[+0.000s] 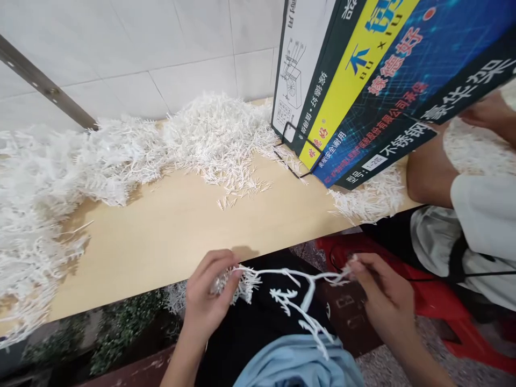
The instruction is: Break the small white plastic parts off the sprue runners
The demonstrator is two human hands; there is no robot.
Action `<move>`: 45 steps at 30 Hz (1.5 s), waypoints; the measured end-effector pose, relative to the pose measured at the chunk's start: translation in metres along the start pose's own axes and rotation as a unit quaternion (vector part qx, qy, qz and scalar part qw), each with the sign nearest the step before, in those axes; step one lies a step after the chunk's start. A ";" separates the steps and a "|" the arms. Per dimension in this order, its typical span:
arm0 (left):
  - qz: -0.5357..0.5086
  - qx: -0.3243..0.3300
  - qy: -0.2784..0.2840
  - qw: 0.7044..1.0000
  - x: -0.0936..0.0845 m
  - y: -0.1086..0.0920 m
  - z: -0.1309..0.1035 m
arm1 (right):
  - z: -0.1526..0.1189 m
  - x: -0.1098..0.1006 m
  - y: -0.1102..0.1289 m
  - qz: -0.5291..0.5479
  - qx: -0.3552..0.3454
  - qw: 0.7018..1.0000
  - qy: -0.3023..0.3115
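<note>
Just past the table's front edge, my left hand (212,293) is closed around a bunch of short white plastic sprigs (248,285). A white branched plastic stem (310,279) stretches from that bunch across to my right hand (382,290), which pinches its far end between thumb and fingers. Side twigs with small prongs hang down from the stem over my dark and light blue clothing.
White plastic pieces lie in a heap (217,134) by the tiled wall and in a larger pile (36,199) at left on the wooden table (161,231). A large printed box (363,91) stands at right. Beside it sits another person (431,166), near a red stool (439,301).
</note>
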State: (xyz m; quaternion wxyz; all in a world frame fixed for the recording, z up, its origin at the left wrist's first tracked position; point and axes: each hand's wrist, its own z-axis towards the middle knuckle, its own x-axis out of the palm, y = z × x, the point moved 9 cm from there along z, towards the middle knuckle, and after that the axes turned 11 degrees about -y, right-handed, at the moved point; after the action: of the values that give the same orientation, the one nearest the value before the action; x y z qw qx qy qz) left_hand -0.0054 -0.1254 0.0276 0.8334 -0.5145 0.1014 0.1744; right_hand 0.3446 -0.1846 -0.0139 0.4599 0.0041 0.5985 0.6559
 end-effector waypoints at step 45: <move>-0.063 -0.212 0.049 0.974 0.038 0.062 0.070 | 0.061 0.218 0.190 0.170 -0.284 0.825 0.458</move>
State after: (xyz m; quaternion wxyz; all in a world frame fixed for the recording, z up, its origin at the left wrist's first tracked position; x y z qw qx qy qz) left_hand 0.0040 -0.0305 -0.0048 0.7089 -0.6926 0.0697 0.1136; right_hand 0.1397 0.0221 0.0345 -0.0048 -0.3256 0.5171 0.7915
